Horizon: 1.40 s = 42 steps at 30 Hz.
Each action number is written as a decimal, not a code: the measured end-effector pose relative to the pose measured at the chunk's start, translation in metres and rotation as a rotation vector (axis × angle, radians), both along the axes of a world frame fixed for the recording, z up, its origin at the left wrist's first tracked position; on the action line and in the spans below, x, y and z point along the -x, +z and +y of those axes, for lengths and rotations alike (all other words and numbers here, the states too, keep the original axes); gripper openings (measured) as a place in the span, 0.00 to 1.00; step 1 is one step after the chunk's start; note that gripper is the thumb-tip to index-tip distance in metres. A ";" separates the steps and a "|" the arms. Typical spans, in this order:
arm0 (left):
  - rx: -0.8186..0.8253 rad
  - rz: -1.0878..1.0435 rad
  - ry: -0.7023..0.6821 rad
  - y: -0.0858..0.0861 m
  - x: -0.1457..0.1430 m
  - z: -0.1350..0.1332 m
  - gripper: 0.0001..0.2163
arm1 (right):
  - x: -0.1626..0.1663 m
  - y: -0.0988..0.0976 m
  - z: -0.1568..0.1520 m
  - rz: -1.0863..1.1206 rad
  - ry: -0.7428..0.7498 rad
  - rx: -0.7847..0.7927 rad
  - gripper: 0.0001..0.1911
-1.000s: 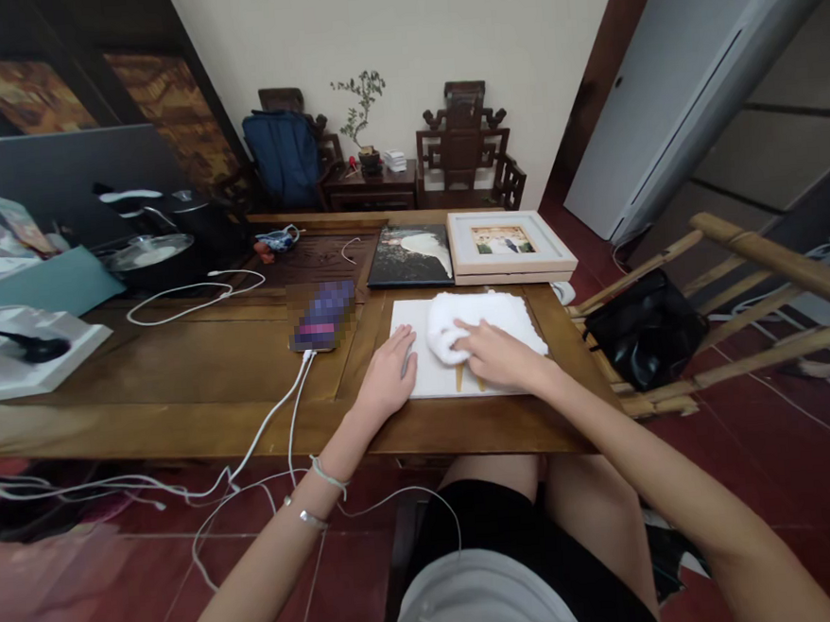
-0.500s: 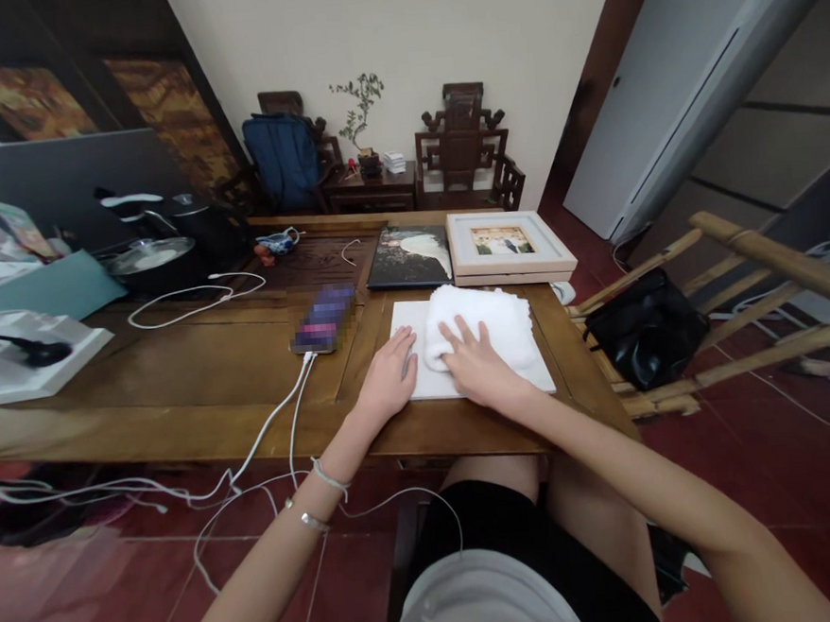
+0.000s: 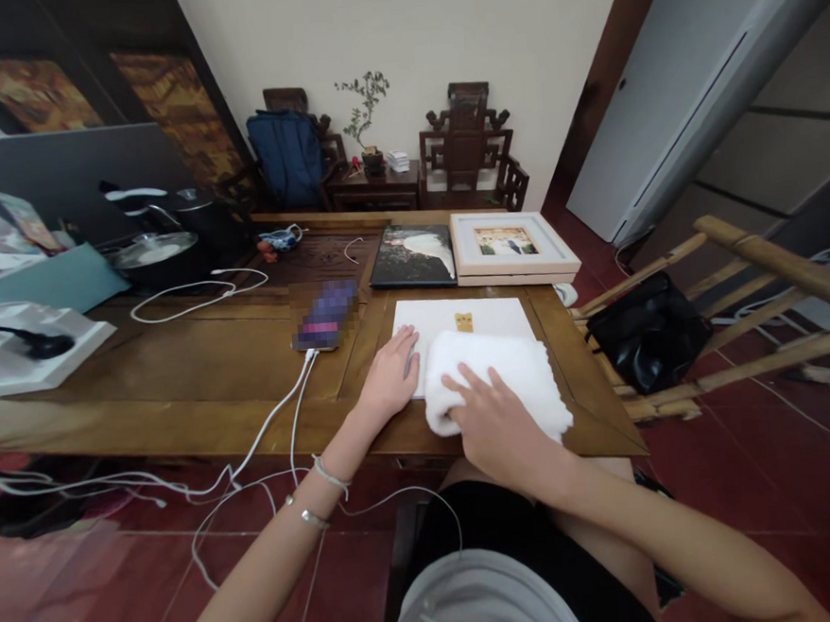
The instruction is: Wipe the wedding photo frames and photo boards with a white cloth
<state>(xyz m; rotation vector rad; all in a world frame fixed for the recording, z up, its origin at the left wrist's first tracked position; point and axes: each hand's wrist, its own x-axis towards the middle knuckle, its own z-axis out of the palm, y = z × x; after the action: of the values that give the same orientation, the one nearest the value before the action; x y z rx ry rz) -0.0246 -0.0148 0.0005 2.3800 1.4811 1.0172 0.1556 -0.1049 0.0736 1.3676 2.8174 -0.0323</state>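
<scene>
A folded white towel lies over the near right part of a flat white board and hangs past its near edge. My right hand grips the towel, fingers spread on top and thumb at its left fold. Beyond the towel, a small gold hanger-like piece shows on the board. My left hand rests flat with fingers stretched out along the board's left edge, holding nothing.
A dark picture panel and a light wooden photo frame lie behind the board. To the left are a phone with white cables, a power strip and a kettle. A bamboo chair with a black bag stands right.
My right hand has drawn the towel toward me over the board, uncovering the board's far part and the gold piece. My left hand has stayed in place.
</scene>
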 end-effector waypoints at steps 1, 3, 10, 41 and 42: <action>0.001 0.002 -0.001 0.000 0.000 0.000 0.18 | 0.000 -0.001 0.011 -0.002 -0.013 -0.012 0.21; 0.003 0.006 -0.003 -0.001 0.000 0.001 0.18 | -0.001 -0.002 0.037 -0.015 -0.047 -0.033 0.21; 0.018 -0.022 -0.011 -0.001 0.001 0.001 0.18 | 0.006 -0.005 0.120 -0.045 -0.164 -0.118 0.23; -0.017 -0.023 0.007 0.002 0.000 -0.002 0.16 | -0.025 0.016 0.091 0.054 -0.018 0.007 0.21; -0.016 -0.019 0.008 0.002 0.000 -0.002 0.16 | -0.020 0.016 0.103 0.065 -0.042 0.005 0.20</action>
<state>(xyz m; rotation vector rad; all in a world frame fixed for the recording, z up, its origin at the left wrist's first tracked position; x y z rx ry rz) -0.0242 -0.0171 0.0029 2.3699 1.4834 1.0545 0.1755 -0.0017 0.0901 1.4502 2.8381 -0.0854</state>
